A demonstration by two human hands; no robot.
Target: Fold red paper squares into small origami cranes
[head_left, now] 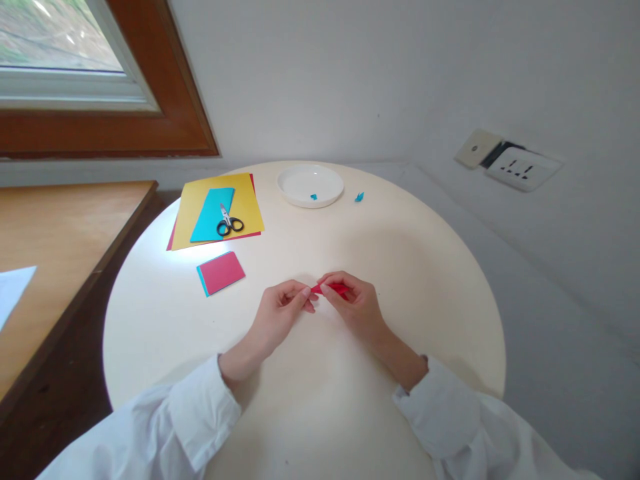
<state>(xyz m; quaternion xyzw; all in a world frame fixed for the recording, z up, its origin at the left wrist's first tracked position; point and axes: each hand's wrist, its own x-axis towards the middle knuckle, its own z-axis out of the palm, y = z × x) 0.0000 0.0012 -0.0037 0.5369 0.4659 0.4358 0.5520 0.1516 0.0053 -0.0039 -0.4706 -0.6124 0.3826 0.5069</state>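
Between my two hands is a small piece of folded red paper (340,289), narrowing to a point on its left. My left hand (286,303) pinches that pointed tip between thumb and finger. On the wider part, my right hand (356,300) is closed, its fingers covering much of the fold. Both hands are low over the white round table (310,387). Left of them lies a short stack of red and blue paper pieces (223,273). A small folded blue paper piece (359,197) stands beyond my right hand.
A white plate (300,200) at the far edge holds a tiny blue scrap (314,197). At the back left, black-handled scissors (230,225) rest on a blue paper strip (207,223) over yellow paper (193,207). A wooden desk (75,227) stands left; a wall is behind.
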